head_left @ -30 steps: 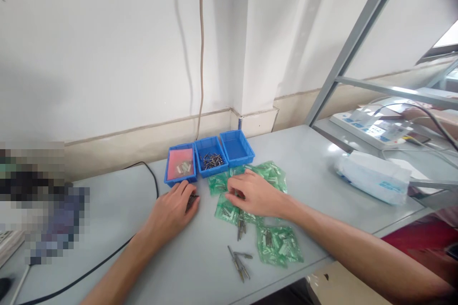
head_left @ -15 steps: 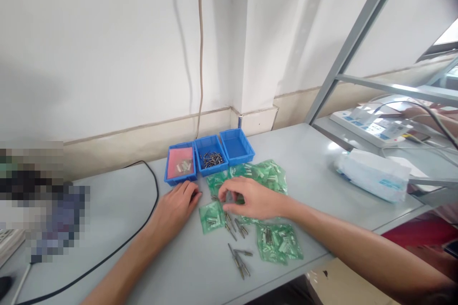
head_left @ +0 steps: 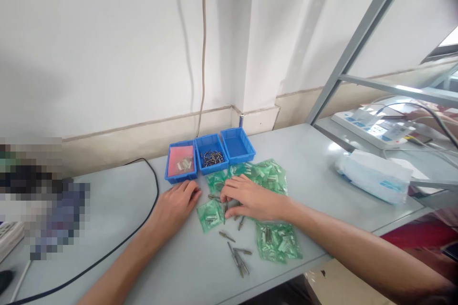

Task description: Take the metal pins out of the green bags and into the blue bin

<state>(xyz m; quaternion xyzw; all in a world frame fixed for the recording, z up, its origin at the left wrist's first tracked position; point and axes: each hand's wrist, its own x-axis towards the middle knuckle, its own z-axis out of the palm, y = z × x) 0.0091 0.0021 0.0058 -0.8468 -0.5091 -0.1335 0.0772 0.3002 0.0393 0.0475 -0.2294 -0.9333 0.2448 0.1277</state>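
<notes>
My left hand [head_left: 176, 208] lies palm down on the grey table [head_left: 107, 200], fingers near the front of the left blue tray [head_left: 181, 164]. My right hand [head_left: 250, 198] rests on a spread of green plastic bags [head_left: 266, 174], its fingertips pinching at small metal pins [head_left: 226, 207] beside one loose green bag [head_left: 210, 215]. More metal pins [head_left: 238, 255] lie scattered in front of the hand. Whether the fingers hold a pin I cannot tell for sure.
Three blue trays stand by the wall: the left with a pink pad and small parts, the middle tray [head_left: 212, 154] with dark pins, the right tray [head_left: 237, 145] bare. A black cable [head_left: 143, 219] curves at left. A white packet [head_left: 374, 176] and a metal frame [head_left: 358, 43] are at right.
My right hand pulled a green bag out to the left and pins spilled from it onto the table. The hand now presses down among those pins. My left hand barely moved.
</notes>
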